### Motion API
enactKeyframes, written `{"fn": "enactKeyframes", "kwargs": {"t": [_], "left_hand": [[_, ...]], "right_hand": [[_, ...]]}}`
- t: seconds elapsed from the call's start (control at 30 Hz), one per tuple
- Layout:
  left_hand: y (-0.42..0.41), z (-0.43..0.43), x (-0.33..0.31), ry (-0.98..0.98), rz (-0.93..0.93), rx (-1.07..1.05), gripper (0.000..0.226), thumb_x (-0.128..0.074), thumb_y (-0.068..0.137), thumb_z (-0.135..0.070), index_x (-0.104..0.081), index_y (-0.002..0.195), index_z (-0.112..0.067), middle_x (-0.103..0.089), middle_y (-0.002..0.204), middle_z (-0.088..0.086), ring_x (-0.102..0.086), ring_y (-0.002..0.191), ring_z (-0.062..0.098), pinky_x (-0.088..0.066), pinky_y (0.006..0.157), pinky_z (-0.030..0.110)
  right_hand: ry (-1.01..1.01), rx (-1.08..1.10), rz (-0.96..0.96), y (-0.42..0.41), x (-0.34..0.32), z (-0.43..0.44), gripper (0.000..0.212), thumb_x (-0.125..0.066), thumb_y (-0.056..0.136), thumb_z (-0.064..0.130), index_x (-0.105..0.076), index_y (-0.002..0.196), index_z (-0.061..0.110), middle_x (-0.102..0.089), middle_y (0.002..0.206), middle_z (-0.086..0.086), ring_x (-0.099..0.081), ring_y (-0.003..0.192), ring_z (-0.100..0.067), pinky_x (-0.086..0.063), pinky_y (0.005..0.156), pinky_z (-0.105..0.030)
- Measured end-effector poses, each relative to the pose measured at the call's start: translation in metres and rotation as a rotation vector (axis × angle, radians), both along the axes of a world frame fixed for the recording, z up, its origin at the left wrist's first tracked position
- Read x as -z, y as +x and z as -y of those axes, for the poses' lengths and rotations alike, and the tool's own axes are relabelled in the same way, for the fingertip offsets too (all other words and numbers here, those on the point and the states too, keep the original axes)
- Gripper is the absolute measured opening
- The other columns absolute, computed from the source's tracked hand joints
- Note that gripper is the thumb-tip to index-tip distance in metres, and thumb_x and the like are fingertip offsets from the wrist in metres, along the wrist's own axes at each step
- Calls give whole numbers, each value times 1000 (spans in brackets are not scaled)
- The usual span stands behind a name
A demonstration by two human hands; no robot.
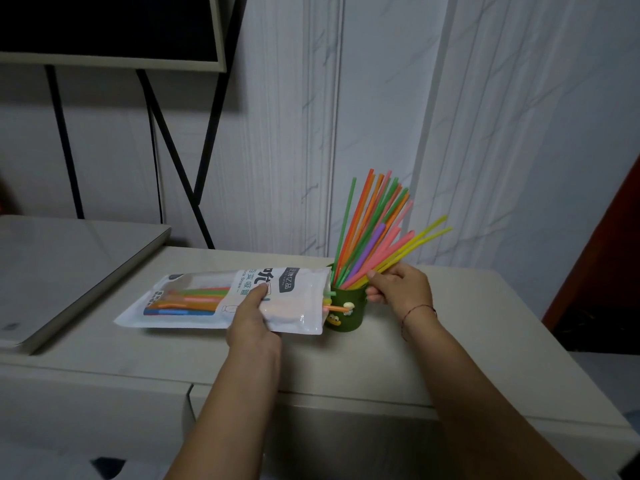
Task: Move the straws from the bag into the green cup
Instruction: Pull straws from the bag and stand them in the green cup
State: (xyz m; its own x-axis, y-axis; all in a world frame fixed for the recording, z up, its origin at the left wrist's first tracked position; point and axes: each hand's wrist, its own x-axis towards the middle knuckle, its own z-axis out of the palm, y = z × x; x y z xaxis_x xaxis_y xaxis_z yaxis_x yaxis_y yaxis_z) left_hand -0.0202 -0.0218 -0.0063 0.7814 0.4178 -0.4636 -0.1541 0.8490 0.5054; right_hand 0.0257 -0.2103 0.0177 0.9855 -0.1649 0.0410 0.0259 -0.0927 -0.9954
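A white plastic bag (207, 299) lies flat on the beige counter (450, 348), its clear window showing a few coloured straws left inside, its open mouth turned to the right and touching the green cup (346, 315); two short ends, one green and one orange, poke out of that mouth against the cup's side; the left hand (254, 322) grips the bag near the mouth, thumb pressed on the printed top face and the other fingers curled under the near edge, where they are hidden; the green cup stands upright on the counter just right of the bag, with small figures stuck to its front; most of the straws (374, 230) already stand in it, green, orange, pink, purple and yellow, fanned out and leaning up to the right; the right hand (398, 285) is at the cup's right rim, its fingers curled and closed on the lowest yellow and pink straws just above the rim, thumb on top of them; a red string (419, 310) circles that wrist; to the left a flat grey slab (69, 268) sits a little higher than the counter; behind it a dark screen (104, 26) in a pale frame stands on thin black legs against a white marbled wall (519, 116)
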Motion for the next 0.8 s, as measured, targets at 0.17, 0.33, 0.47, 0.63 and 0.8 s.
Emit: {"fn": "enactKeyframes", "kwargs": {"t": [0.17,0.33,0.47,0.63,0.8], "left_hand": [[-3,1,-5,22,13,-34,55,-74,75,-1,-58,126,-12,-69,117,10,-69,100,28,-54,90,51],[-12,8,-17,142,28,-95,44,-78,72,-3,-63,113,-11,-72,107,8,-71,91,25,-58,83,44],[-18,19,-28,330,91,-164,37,-78,74,-3,-66,108,-8,-72,103,7,-72,82,15,-59,69,28],[-18,25,-32,520,172,-161,29,-80,72,-4,-67,95,-17,-72,93,-5,-71,74,2,-57,64,20],[-16,26,-31,577,225,-107,27,-79,73,-3,-68,92,-19,-73,95,-4,-72,79,4,-58,71,22]], "right_hand": [[-32,-182,-210,-15,-3,-4,15,-58,91,14,-58,83,1,-57,62,-10,-55,35,-6,-52,41,-20],[363,-314,-442,-39,-9,-18,27,-49,95,31,-58,87,7,-62,78,-9,-63,65,-17,-56,63,-31],[814,-362,-576,-48,-13,-38,35,-48,94,35,-62,94,4,-63,89,-12,-58,77,-25,-50,73,-37],[962,-326,-550,-46,-14,-45,32,-44,97,32,-63,97,7,-64,91,-12,-60,85,-27,-48,73,-44],[1009,-276,-467,-34,-5,-45,26,-45,96,23,-65,104,7,-62,97,-12,-54,93,-18,-25,116,-45]]}}
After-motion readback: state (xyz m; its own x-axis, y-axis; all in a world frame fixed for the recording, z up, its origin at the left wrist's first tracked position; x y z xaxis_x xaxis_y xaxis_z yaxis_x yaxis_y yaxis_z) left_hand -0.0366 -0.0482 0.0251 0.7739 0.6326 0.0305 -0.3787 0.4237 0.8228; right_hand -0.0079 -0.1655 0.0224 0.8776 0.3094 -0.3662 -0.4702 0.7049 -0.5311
